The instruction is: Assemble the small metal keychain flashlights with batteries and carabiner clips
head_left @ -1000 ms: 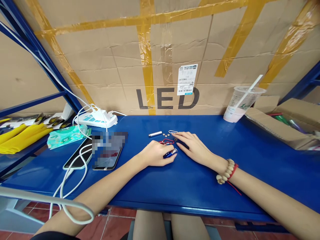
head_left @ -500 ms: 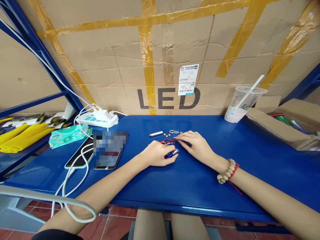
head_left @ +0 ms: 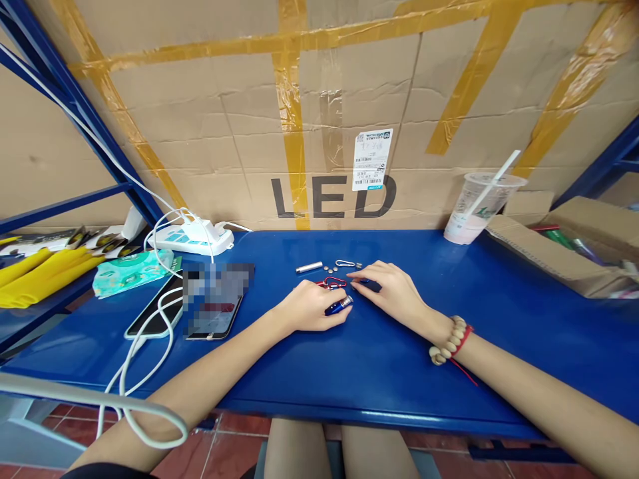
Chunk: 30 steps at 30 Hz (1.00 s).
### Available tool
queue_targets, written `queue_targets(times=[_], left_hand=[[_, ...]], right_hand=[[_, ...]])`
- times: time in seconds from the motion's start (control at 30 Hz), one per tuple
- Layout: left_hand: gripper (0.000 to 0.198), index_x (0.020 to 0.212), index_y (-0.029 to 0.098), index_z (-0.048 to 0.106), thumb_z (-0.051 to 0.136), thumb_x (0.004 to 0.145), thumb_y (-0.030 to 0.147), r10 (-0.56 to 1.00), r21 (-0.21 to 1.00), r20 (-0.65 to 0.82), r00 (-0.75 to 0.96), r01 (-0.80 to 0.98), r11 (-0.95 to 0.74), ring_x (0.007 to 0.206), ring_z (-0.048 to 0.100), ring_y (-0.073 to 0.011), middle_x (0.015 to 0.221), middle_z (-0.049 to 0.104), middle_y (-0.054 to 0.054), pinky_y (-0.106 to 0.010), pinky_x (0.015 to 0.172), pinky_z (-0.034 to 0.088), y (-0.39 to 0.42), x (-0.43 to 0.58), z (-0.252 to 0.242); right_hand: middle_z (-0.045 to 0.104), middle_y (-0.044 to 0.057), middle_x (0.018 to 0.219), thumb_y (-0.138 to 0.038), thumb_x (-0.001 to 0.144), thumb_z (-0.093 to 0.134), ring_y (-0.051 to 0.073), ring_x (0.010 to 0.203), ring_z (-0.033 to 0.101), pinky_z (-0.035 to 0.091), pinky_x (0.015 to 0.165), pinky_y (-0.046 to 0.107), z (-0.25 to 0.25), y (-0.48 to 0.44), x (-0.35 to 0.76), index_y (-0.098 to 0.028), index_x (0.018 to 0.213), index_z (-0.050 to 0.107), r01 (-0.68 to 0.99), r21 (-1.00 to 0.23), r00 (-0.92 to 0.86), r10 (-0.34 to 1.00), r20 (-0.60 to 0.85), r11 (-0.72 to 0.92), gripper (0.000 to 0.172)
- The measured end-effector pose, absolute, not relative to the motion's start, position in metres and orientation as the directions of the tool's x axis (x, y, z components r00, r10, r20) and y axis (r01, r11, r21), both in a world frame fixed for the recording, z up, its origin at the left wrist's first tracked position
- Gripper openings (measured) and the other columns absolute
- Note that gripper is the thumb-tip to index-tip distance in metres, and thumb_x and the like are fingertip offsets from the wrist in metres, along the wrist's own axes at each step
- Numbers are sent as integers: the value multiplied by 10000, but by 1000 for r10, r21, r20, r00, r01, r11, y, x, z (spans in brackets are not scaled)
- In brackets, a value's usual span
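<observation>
My left hand point(head_left: 309, 307) is closed around a small blue flashlight point(head_left: 338, 306), whose silver end pokes out past the fingers towards the right. Just beyond that hand lies a red carabiner point(head_left: 335, 283) with a red piece beside it, partly hidden by the knuckles. My right hand point(head_left: 392, 289) rests on the table, thumb and forefinger close together; whatever is at their tips is too small to make out. Farther back are a silver tube point(head_left: 309, 267), several button cells point(head_left: 330, 270), a silver carabiner point(head_left: 344, 263) and a tiny metal piece point(head_left: 359, 265).
On the left of the blue table point(head_left: 299, 372) are phones point(head_left: 214, 326) with white cables, a wipes pack point(head_left: 132, 269) and a power strip point(head_left: 192, 238). A plastic cup with a straw point(head_left: 479, 209) and an open carton point(head_left: 549, 256) stand right. Taped cardboard point(head_left: 224, 133) rises behind.
My right fingers have drawn back slightly towards me from the small parts, and the tiny metal piece shows more clearly. My left hand keeps its hold on the flashlight. The view has shifted slightly.
</observation>
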<state>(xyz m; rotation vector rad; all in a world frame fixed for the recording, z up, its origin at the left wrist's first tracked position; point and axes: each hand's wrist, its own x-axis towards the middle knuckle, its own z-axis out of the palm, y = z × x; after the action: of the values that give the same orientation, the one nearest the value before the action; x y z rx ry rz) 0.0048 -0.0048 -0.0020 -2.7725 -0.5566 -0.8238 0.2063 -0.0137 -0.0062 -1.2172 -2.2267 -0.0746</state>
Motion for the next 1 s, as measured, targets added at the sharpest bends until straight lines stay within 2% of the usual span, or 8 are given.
queue_targets(times=[0.27, 0.57, 1.0], left_hand=[[272, 612, 181, 466, 426, 856, 292, 293, -76, 571, 767, 405, -911, 398, 460, -94, 468, 477, 31, -217, 403, 320, -4, 5, 0], [258, 617, 176, 480, 440, 848, 283, 311, -71, 555, 771, 417, -906, 404, 472, -94, 466, 489, 30, -214, 415, 325, -4, 4, 0], [279, 565, 184, 436, 443, 828, 276, 307, -63, 576, 758, 416, -907, 384, 451, -88, 444, 469, 39, -223, 402, 298, -5, 5, 1]], right_hand=[[696, 11, 886, -335, 849, 553, 171, 804, 582, 428, 709, 303, -6, -14, 206, -237, 917, 660, 780, -250, -395, 761, 515, 574, 160], [671, -10, 814, -345, 844, 555, 157, 764, 578, 427, 635, 270, -5, -15, 207, -253, 791, 672, 812, -296, -344, 822, 454, 503, 158], [616, -12, 807, -306, 851, 529, 114, 663, 561, 410, 546, 221, -8, -16, 205, -241, 792, 655, 767, -386, -350, 839, 417, 512, 154]])
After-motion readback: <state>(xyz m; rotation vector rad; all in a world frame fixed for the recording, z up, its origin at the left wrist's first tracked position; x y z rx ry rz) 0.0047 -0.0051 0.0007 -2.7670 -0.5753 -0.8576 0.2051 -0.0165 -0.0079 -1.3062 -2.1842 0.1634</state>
